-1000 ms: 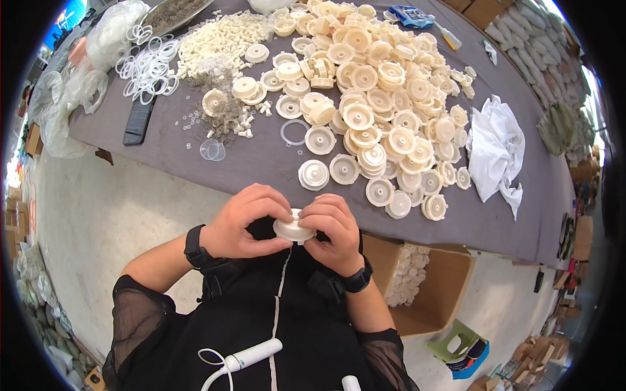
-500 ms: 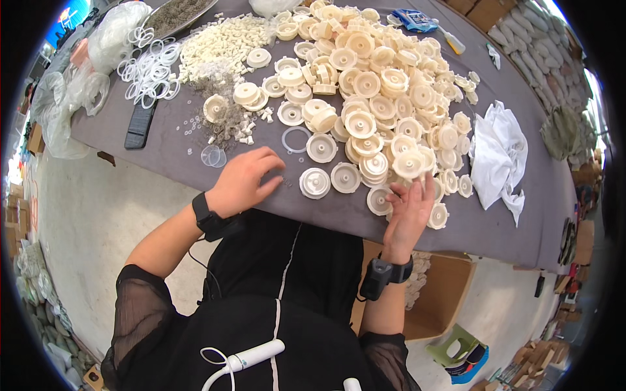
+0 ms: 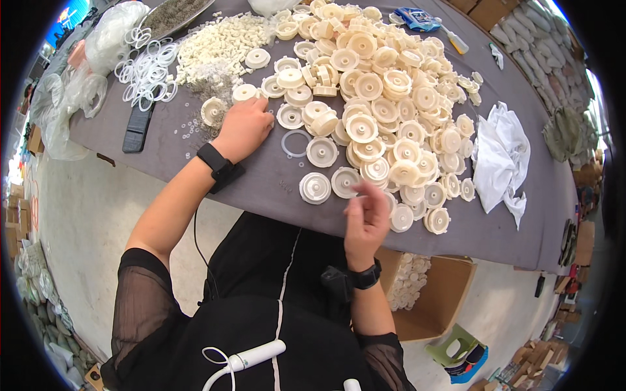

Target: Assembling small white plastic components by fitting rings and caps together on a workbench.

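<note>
My left hand (image 3: 245, 130) reaches over the table to a pale round plastic cap (image 3: 245, 92). Its fingers are bent and closed, and the tips are hidden, so what they hold, if anything, does not show. Next to it lie a grey tangle of small springs and another cap (image 3: 213, 111). My right hand (image 3: 366, 221), partly blurred, is at the near edge of the cap pile (image 3: 385, 98). Its thumb stands apart from the fingers, with nothing seen between them. Just beyond sits an upturned cap (image 3: 345, 182), with a ridged white cap (image 3: 315, 188) left of it.
Small cream plastic pieces (image 3: 218, 45) are heaped at the back, beside white rings (image 3: 147, 72). A clear ring (image 3: 297, 143) lies mid-table. A black phone (image 3: 137, 128) is at left, a white cloth (image 3: 499, 156) at right. Below the edge stands a cardboard box (image 3: 437, 306).
My left hand has moved away from me to the cap by the springs. My right hand has come leftward and nearer, off the pile. Several caps at the pile's near edge have shifted.
</note>
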`<state>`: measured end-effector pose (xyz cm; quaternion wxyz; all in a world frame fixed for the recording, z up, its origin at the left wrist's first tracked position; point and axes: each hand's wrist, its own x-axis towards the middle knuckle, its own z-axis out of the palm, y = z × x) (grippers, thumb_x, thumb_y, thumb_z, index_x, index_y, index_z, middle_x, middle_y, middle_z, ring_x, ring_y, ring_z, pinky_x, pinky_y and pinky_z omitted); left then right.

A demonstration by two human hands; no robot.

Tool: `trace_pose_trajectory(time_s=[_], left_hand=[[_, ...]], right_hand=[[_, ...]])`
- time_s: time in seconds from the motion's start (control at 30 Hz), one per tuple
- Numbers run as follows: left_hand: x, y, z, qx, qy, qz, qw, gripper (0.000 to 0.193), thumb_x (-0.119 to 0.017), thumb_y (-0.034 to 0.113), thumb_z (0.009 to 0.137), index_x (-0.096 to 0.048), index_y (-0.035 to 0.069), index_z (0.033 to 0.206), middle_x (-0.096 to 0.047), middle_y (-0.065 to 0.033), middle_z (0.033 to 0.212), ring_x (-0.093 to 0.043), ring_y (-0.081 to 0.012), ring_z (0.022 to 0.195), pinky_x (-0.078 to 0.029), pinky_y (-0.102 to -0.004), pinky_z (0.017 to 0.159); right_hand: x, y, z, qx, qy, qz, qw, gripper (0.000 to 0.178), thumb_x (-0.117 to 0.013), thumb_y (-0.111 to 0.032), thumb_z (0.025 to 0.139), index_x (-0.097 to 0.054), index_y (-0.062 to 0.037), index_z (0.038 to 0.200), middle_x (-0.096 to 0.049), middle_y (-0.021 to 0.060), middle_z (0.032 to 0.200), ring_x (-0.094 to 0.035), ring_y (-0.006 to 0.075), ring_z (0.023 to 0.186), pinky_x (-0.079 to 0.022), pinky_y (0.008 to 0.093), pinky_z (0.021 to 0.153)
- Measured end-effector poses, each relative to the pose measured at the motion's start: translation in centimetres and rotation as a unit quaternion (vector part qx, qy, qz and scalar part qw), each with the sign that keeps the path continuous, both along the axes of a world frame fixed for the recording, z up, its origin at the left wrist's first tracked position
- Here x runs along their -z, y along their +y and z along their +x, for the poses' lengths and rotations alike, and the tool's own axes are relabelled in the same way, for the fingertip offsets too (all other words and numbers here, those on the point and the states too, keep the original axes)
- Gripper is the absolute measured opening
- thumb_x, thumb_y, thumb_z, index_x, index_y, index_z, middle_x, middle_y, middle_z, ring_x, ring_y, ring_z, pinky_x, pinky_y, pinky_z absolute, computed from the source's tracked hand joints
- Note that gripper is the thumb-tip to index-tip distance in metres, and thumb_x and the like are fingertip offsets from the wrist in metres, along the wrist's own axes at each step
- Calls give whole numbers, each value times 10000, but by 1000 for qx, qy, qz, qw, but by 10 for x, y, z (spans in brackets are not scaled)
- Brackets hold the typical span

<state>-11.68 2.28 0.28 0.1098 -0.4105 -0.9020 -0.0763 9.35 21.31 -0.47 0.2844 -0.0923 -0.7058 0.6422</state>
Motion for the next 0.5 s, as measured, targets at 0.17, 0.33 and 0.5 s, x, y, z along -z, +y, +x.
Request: trace_pose_trajectory(time_s=[0.17,0.33,0.5], left_hand=[[-20,2,52,32,-127,136,982,156,-655,70,752,-630,74,906,-588,-95,798,-597,-271,719,-485,-369,632],[-22,-3,106,127,-212,215,945,170,-688,59,753,-615,50,906,-625,-94,776,-619,-246,655,-487,-323,576],[-8,-15,101,53,-248,229,940,216,-682,55,740,-624,64,948,-603,-77,844,-603,-249,724,-490,-332,645]], right_hand=[[-1,-28,-13,-112,-112,-135,978,240,-597,-37,884,-604,5,1120,-669,64,924,-567,55,623,-439,184,542],[9,-41,-20,-175,-173,-163,955,275,-612,-30,872,-593,23,1141,-665,90,941,-635,88,702,-496,195,591],[9,-34,-15,-119,-155,-136,971,216,-603,-7,867,-603,45,1077,-653,69,870,-649,111,750,-519,209,652]])
